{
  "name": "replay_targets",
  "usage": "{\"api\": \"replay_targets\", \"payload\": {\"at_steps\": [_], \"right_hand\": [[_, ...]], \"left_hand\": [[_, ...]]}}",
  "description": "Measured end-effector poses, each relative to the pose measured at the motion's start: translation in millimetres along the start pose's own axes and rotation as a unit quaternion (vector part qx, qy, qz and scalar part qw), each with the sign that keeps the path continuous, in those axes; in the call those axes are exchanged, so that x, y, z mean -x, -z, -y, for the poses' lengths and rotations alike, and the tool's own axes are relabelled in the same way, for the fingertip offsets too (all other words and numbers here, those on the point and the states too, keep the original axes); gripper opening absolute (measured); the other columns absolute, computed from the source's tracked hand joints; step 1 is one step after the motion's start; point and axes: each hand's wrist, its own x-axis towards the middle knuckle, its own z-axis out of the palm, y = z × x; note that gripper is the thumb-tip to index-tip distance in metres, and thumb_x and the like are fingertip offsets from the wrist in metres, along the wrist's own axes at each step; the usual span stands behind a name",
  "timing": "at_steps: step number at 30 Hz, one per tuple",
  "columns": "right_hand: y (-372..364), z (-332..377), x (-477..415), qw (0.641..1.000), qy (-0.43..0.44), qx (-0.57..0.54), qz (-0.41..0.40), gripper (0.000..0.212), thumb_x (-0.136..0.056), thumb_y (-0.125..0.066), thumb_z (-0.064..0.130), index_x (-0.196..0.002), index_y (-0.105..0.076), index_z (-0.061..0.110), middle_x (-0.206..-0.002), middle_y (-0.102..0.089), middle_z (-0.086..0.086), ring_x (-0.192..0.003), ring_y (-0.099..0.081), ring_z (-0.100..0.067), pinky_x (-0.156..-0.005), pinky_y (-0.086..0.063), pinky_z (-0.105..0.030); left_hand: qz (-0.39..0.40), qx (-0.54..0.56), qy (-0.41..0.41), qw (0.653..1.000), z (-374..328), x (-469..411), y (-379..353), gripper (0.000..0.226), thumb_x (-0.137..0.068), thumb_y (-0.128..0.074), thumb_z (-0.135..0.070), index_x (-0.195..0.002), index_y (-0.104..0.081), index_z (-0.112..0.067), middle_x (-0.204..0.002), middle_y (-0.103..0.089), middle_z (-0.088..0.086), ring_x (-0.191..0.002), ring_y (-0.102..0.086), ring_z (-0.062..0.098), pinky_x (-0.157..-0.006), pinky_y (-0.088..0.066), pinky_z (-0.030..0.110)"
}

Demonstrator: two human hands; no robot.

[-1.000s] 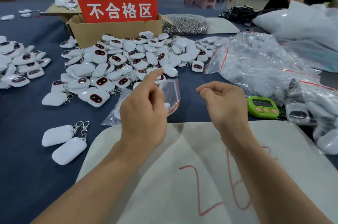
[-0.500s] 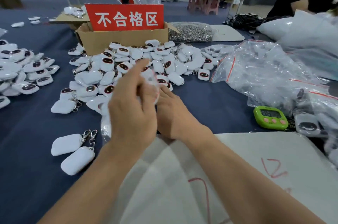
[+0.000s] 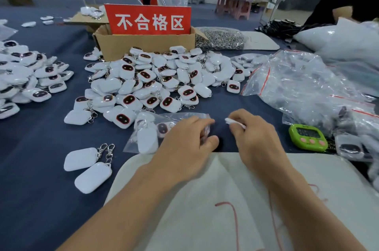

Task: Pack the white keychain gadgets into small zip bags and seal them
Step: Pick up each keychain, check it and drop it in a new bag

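Hands apart: left hand pinches the mouth end of the zip bag, which lies on the counter with white gadgets inside. Right hand pinches a small white scrap — can't tell what. Risk: zip left part-closed or snagged on a clasp — gadgets slip out.

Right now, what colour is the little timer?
The timer is green with pink buttons, head view.
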Motion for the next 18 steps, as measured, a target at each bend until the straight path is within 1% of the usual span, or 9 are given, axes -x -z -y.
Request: {"api": "replay_targets", "payload": {"at_steps": [2,3,5,7,9,11,13,16,18], "right_hand": [[6,-5,5,0.995,-0.033,-0.072,-0.063,0.019,-0.102,-0.055,0.029,-0.087,-0.064,0.035,-0.077,-0.066,0.007,-0.079,-0.058,-0.011,-0.068,-0.042,-0.021],[8,-5,7,0.99,-0.047,-0.104,-0.082,0.023,-0.102,-0.055,0.026,-0.083,-0.065,0.034,-0.074,-0.067,0.009,-0.074,-0.06,-0.01,-0.065,-0.042,-0.018],[12,-5,8,0.972,-0.076,-0.194,-0.105,0.026,-0.104,-0.053,0.021,-0.084,-0.07,0.027,-0.073,-0.069,0.002,-0.063,-0.063,-0.013,-0.061,-0.049,-0.028],[13,0,8,0.942,-0.106,-0.299,-0.112,0.029,-0.105,-0.05,0.016,-0.089,-0.073,0.022,-0.081,-0.073,-0.01,-0.054,-0.062,-0.012,-0.048,-0.048,-0.027],[13,7,8,0.901,-0.129,-0.404,-0.096,0.028,-0.106,-0.049,0.01,-0.094,-0.073,0.018,-0.086,-0.075,-0.018,-0.052,-0.062,-0.013,-0.044,-0.045,-0.022],[14,13,8,0.859,-0.152,-0.486,-0.061,0.024,-0.106,-0.05,0.006,-0.099,-0.072,0.011,-0.087,-0.075,-0.018,-0.058,-0.069,-0.018,-0.048,-0.051,-0.022],[15,17,8,0.829,-0.179,-0.529,-0.016,0.019,-0.104,-0.053,0.003,-0.101,-0.071,0.009,-0.086,-0.076,-0.016,-0.065,-0.075,-0.024,-0.054,-0.057,-0.024],[17,22,8,0.8,-0.201,-0.564,0.046,0.018,-0.101,-0.052,-0.004,-0.1,-0.066,0.006,-0.085,-0.077,-0.018,-0.067,-0.077,-0.028,-0.056,-0.059,-0.026],[18,25,9,0.786,-0.192,-0.583,0.07,0.018,-0.099,-0.049,-0.005,-0.098,-0.064,0.005,-0.084,-0.077,-0.02,-0.066,-0.075,-0.029,-0.057,-0.058,-0.027]], "left_hand": [[-0.011,-0.038,-0.023,0.999,-4,3,-1,0.034,-0.098,-0.056,-0.038,-0.13,-0.066,-0.03,-0.099,-0.053,-0.013,-0.104,-0.05,0.012,-0.091,-0.037,0.028],[-0.029,-0.054,-0.037,0.997,-6,6,-2,0.032,-0.098,-0.057,-0.038,-0.126,-0.069,-0.029,-0.099,-0.055,-0.013,-0.104,-0.051,0.013,-0.091,-0.038,0.029],[-0.089,-0.086,-0.075,0.989,-13,9,-1,0.027,-0.094,-0.061,-0.034,-0.116,-0.073,-0.024,-0.106,-0.062,-0.008,-0.104,-0.052,0.016,-0.091,-0.038,0.03],[-0.14,-0.123,-0.116,0.976,-19,8,-3,0.02,-0.085,-0.064,-0.023,-0.1,-0.075,-0.018,-0.108,-0.065,-0.002,-0.1,-0.053,0.02,-0.088,-0.04,0.033],[-0.112,-0.132,-0.122,0.977,-21,7,-5,0.018,-0.083,-0.06,-0.016,-0.095,-0.074,-0.016,-0.103,-0.063,-0.001,-0.097,-0.054,0.021,-0.086,-0.042,0.037],[-0.042,-0.089,-0.075,0.992,-19,7,-6,0.022,-0.09,-0.057,-0.015,-0.104,-0.073,-0.019,-0.103,-0.059,-0.004,-0.1,-0.052,0.018,-0.088,-0.043,0.034],[0.006,-0.031,-0.031,0.999,-12,4,-6,0.023,-0.091,-0.058,-0.016,-0.108,-0.072,-0.022,-0.103,-0.057,-0.005,-0.101,-0.053,0.016,-0.09,-0.043,0.034],[0.021,0.009,-0.011,1.0,-9,-1,-3,0.018,-0.089,-0.063,-0.021,-0.103,-0.072,-0.025,-0.099,-0.058,-0.006,-0.096,-0.055,0.014,-0.089,-0.045,0.038],[0.001,0.029,0.001,1.0,-9,-1,-4,0.022,-0.086,-0.063,-0.031,-0.106,-0.073,-0.03,-0.098,-0.061,-0.009,-0.092,-0.055,0.009,-0.086,-0.045,0.032]]}}
